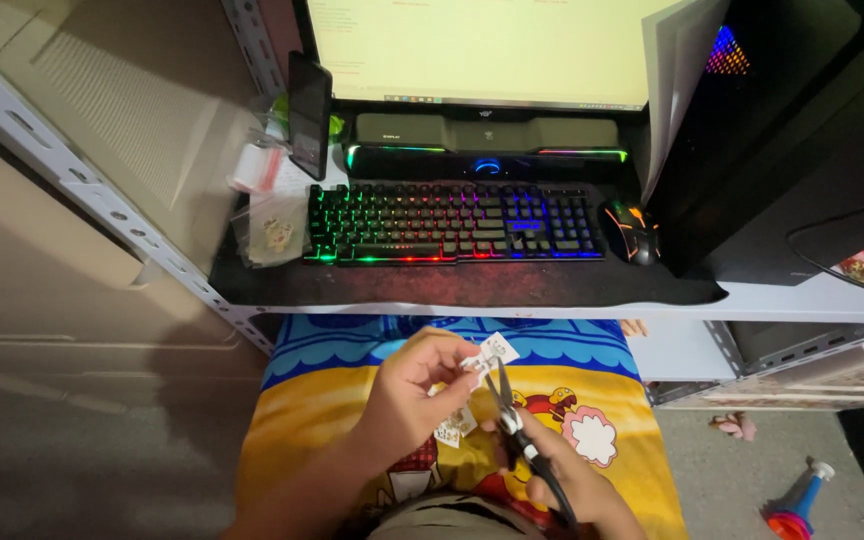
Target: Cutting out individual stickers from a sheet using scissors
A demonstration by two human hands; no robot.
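Fingers point(452, 362) of the left hand point(414, 395) pinch a small white paper piece point(495, 350), holding it up off the lap, likely so the blades can reach its edge. The right hand point(552, 470) is clenched around the black handles of scissors point(508, 405), whose tips meet the paper. More small white pieces point(454, 425) hang just below, over a yellow and blue printed cloth point(602, 400). Far left on the desk, beside the lit keyboard point(452, 222), lies a clear plastic bag point(270, 235) and a small white and red packet point(257, 168); an upright dark phone point(308, 112) leans nearby.
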